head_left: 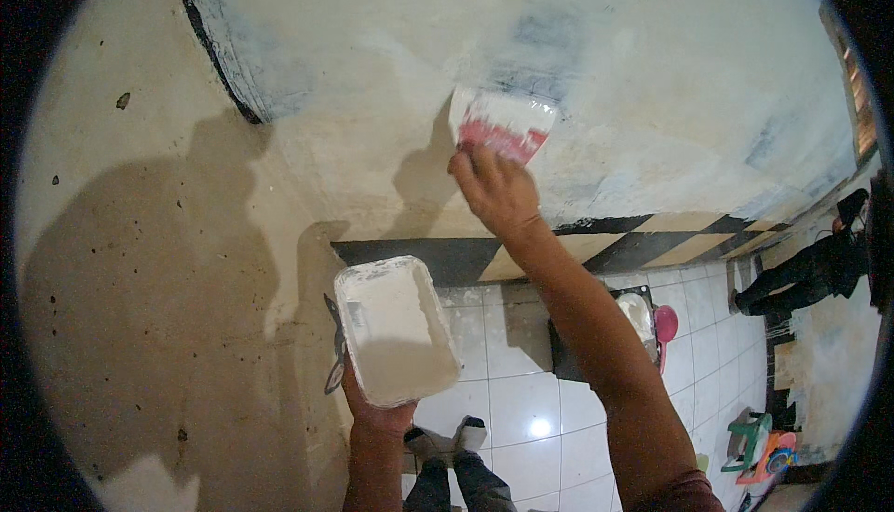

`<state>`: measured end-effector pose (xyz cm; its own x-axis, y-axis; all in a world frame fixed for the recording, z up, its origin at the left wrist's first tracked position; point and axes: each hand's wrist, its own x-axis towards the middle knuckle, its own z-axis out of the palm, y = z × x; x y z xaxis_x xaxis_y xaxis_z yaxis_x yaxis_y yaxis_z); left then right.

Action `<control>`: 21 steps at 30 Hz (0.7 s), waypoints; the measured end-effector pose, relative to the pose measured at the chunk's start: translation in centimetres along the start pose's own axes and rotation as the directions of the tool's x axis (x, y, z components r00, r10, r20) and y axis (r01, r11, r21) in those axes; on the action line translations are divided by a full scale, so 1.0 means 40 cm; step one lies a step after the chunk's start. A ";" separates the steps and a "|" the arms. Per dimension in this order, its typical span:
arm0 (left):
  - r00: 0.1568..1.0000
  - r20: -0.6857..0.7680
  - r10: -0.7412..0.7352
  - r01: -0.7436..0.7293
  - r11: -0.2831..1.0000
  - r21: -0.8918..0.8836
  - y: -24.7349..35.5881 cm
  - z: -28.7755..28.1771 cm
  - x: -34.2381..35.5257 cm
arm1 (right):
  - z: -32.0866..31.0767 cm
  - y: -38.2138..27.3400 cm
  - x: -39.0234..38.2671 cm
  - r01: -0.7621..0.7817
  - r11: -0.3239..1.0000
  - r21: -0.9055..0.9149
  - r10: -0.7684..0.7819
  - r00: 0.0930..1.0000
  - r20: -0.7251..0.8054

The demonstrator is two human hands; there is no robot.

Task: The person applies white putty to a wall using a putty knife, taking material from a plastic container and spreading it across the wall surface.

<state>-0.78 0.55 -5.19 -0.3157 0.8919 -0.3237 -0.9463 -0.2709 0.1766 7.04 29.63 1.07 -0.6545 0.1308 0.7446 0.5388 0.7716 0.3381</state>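
Left hand [380, 411], bare: holding a rectangular white tub [342, 326] from below at the near left corner, fingers closed about its base and mostly hidden. White paste [382, 312], in the tub, with smears along the far rim. One thin dark metal tool [338, 349], along the tub's left edge; exact kind cannot be told. Right hand [500, 191], bare: thumb and fingers gripping the near edge of a red flat spreader [503, 125], its blade largely coated in white; spreader at the front wall [372, 93], well above that wall's lower edge, exact contact not discernible. On the same wall, grey-blue patches [540, 46] and, along its lower edge, a black-and-cream chequered band [438, 256]. Adjoining on the left, a beige wall [140, 232], pitted. Below, two feet [473, 433] in socks, on a white tiled floor [521, 409]. Near the floor's wall-side edge, a black box [570, 358], partly hidden by the right arm [596, 344]; at its right edge, a pink ladle [665, 323]. Toward the floor's right edge, a green stool [745, 442] and an orange stool [775, 461]; near the chequered band's far end, a second person [810, 265] in dark clothing
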 end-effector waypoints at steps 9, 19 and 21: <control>0.997 -0.067 -0.025 0.025 1.000 -0.007 -0.008 0.052 0.002 | -0.192 0.055 -0.094 -0.073 0.993 0.094 0.068 0.996 0.060; 0.995 0.062 -0.077 0.079 0.996 -0.032 0.003 0.019 0.002 | -0.092 0.127 0.008 -0.066 0.994 -0.082 0.061 0.997 -0.055; 0.993 0.079 -0.085 0.088 0.995 -0.038 -0.003 0.033 0.010 | -0.035 0.081 -0.138 0.141 0.989 -0.051 -0.143 0.989 -0.042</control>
<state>-0.70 1.40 -4.12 -0.2278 0.9375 -0.2631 -0.9724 -0.2047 0.1123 13.13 30.55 -1.13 -0.7019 -0.0076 0.7123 0.4675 0.7496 0.4686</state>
